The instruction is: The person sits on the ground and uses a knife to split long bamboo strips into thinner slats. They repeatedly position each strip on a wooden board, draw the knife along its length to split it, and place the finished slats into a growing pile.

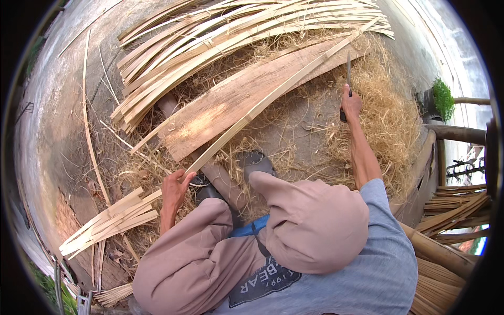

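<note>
My left hand (174, 192) is closed on a long, pale bamboo strip (252, 113), near its lower end. The strip slants up to the right over a worn wooden board (215, 118), its far end just past the board's far right part. In my right hand (352, 105), held out over the shavings, is a knife (348, 73) gripped by its dark handle. Its narrow blade points away from me, beside the board's right end and apart from the strip.
A large stack of split bamboo strips (220, 39) lies beyond the board. Curly shavings (388, 126) cover the ground to the right. A smaller bundle of strips (113, 220) lies at lower left. Bamboo poles (441, 249) and a green plant (442, 100) stand at right.
</note>
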### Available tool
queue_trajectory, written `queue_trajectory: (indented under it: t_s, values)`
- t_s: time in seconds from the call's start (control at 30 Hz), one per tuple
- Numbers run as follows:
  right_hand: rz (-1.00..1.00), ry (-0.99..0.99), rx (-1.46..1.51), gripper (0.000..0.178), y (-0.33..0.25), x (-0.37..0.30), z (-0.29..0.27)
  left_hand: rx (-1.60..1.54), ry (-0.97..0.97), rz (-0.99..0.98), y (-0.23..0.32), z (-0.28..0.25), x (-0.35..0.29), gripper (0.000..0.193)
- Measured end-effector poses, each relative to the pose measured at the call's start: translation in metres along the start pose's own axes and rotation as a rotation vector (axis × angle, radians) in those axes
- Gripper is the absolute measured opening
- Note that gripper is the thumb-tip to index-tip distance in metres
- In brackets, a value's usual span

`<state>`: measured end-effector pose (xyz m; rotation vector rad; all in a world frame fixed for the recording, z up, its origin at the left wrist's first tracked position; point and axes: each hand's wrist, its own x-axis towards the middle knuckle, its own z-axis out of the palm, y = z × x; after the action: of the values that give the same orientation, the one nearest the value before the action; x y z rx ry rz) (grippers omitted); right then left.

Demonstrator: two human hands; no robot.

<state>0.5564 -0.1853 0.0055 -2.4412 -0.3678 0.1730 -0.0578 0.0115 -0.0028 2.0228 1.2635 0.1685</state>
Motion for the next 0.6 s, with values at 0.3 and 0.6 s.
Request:
queue_trajectory:
  t_s: [0.3,0.6]
  values:
    - [-0.719,-0.59,-0.056,0.056,-0.052,-0.253,0.087,0.214,0.192,0.247,0.046,0.039,0.008,0.042]
    - [-0.034,-0.376,0.253,0.056,-0.035,-0.049,0.007,0.291,0.312,0.203,0.052,0.033,0.009,0.045]
